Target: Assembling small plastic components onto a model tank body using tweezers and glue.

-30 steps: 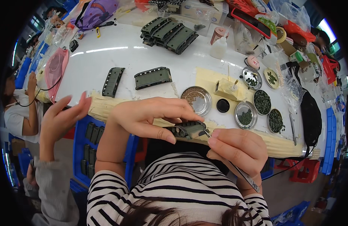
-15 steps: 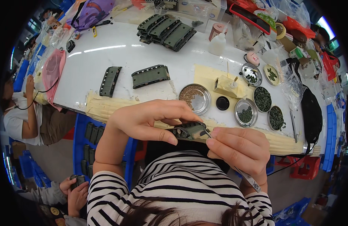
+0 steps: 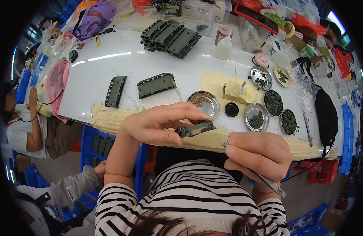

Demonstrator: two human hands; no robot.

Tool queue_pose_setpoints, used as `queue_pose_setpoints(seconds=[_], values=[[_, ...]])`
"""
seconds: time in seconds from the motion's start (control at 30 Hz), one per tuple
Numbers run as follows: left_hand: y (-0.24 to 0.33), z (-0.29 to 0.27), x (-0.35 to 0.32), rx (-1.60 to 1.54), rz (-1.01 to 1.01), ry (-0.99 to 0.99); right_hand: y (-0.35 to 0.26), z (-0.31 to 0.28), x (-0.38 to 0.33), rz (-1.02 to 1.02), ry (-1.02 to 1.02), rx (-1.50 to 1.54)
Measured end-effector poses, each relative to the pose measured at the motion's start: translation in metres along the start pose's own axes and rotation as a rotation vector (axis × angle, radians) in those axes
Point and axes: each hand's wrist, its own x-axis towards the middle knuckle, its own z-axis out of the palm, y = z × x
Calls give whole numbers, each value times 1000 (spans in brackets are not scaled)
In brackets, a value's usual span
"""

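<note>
My left hand point(image 3: 160, 124) is closed on a dark green model piece with studded edges point(image 3: 198, 128), pinched between thumb and fingers above the table's padded front edge. The piece is tilted, and my fingers hide part of it. To the right, my right hand point(image 3: 264, 151) grips metal tweezers point(image 3: 272, 185). Their tips point left and stand apart from the piece; whether they hold anything is too small to tell. Beyond my left hand, two similar green pieces, one narrow point(image 3: 116, 92) and one wide point(image 3: 156, 85), lie on the white table.
Round dishes of dark green bits point(image 3: 273, 103) and a tin of brown bits point(image 3: 204, 103) stand at right, around a taped block point(image 3: 239, 91). Farther back are stacked green pieces point(image 3: 171, 38) and a white squeeze bottle point(image 3: 223, 48). A co-worker's grey sleeve point(image 3: 77, 185) reaches in at lower left.
My right hand has drawn the tweezers right, off the green piece. My left hand has turned the piece slightly. At lower left, the co-worker's hand has reached toward the blue crate.
</note>
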Motion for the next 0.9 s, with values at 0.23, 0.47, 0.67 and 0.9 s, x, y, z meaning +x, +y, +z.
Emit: queue_pose_setpoints(seconds=[0.23, 0.47, 0.67, 0.9], values=[[-1, 2, 4, -45, 114, -36, -4, 1, -9, 93, 112, 68], [0, 2, 4, -107, 107, -110, -4, 5, -8, 73, 109, 85], [0, 2, 4, -104, 93, -115, -4, 6, -9, 60, 108, 70], [2, 5, 3, -95, 93, -74, -4, 9, -9, 48, 110, 71]])
